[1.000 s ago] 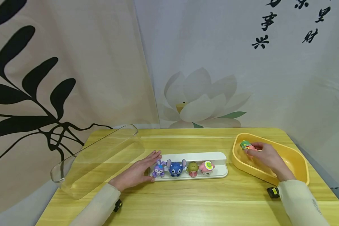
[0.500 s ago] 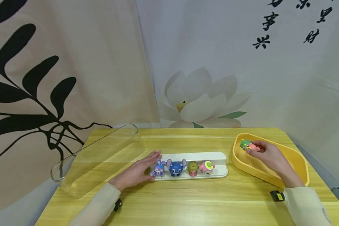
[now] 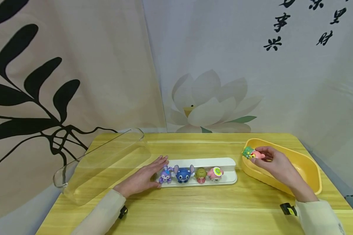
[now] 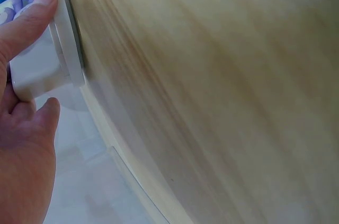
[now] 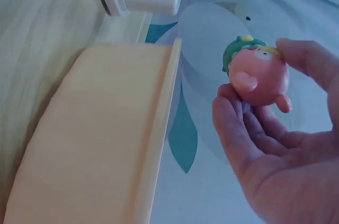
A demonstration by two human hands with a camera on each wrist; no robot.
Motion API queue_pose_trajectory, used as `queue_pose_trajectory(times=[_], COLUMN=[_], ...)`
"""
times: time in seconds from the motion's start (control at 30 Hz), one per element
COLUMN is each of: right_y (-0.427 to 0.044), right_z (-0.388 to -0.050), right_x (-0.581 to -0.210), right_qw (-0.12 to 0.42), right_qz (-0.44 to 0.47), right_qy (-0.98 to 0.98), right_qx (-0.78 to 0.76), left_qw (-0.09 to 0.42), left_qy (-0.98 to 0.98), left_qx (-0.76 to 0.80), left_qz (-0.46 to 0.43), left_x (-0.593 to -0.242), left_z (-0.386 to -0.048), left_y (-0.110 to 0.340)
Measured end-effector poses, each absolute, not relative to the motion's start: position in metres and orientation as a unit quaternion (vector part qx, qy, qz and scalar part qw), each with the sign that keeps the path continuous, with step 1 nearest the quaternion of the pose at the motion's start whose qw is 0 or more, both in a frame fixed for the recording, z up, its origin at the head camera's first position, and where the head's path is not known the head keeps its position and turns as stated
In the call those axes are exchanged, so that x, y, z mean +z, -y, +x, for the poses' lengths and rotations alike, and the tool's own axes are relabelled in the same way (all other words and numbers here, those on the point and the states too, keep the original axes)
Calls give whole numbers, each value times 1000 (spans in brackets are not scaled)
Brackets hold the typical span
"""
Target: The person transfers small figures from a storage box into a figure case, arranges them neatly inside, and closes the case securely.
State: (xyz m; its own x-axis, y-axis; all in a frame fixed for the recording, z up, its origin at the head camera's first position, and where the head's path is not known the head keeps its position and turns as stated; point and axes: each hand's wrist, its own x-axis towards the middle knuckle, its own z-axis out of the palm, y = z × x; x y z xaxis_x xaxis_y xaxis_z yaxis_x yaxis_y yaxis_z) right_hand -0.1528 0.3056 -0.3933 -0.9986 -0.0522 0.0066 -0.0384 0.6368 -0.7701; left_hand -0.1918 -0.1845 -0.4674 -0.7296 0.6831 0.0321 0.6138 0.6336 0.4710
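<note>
In the head view, my right hand (image 3: 277,166) pinches a small pink figurine with a green cap (image 3: 253,153) between thumb and fingers, above the left end of a yellow tray (image 3: 300,153). The right wrist view shows the figurine's round pink body clear of the tray. My left hand (image 3: 144,178) holds the left end of a white display base (image 3: 201,162), thumb at its front edge, fingers behind. Along that base stand a purple figurine (image 3: 165,175), a blue one with big ears (image 3: 183,175), an olive-green one (image 3: 201,175) and a pink one with a swirl (image 3: 215,174).
A clear plastic cover (image 3: 106,163) lies slanted at the left side of the wooden table (image 3: 194,209). Behind the table hangs a printed cloth (image 3: 211,49). The yellow tray stands near the right edge.
My right hand has lifted the green-capped figurine from inside the yellow tray and moved it a little left, over the tray's rim. The left hand and the display base have stayed still.
</note>
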Motion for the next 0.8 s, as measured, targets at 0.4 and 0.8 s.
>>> queue_pose_trajectory(times=[0.4,0.8], right_y=[-290,-287], right_z=[-144,-139], right_x=[-390,-398], right_qw=[19,4], right_qz=[-48,-77], right_qy=[-897,-902], right_qx=[-438,-426], left_qw=[70,71], left_qy=[-899,-900], left_qx=[233,233], left_qz=[363,362], left_x=[-468,-469], left_z=[-192,-192], left_y=[185,185])
